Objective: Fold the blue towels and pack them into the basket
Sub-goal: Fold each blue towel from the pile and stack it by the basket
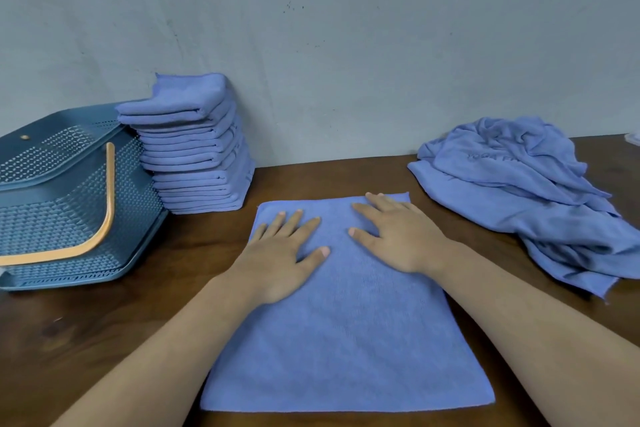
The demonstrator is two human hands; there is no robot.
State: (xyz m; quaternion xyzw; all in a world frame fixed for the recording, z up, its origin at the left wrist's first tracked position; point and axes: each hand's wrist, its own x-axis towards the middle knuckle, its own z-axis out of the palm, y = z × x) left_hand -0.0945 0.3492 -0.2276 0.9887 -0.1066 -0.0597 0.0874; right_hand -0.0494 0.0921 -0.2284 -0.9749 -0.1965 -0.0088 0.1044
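Blue towel [346, 340], flat, smooth, unwrinkled on tabletop [104, 340]; pressed by left hand [280, 263] and right hand [398, 239] atop it, fingers [306, 227] straight, gripping nothing.

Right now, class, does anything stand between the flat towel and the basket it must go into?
Nothing visible does: bare table separates the flat towel from the basket. The stack of folded towels stands further back, beside the basket.
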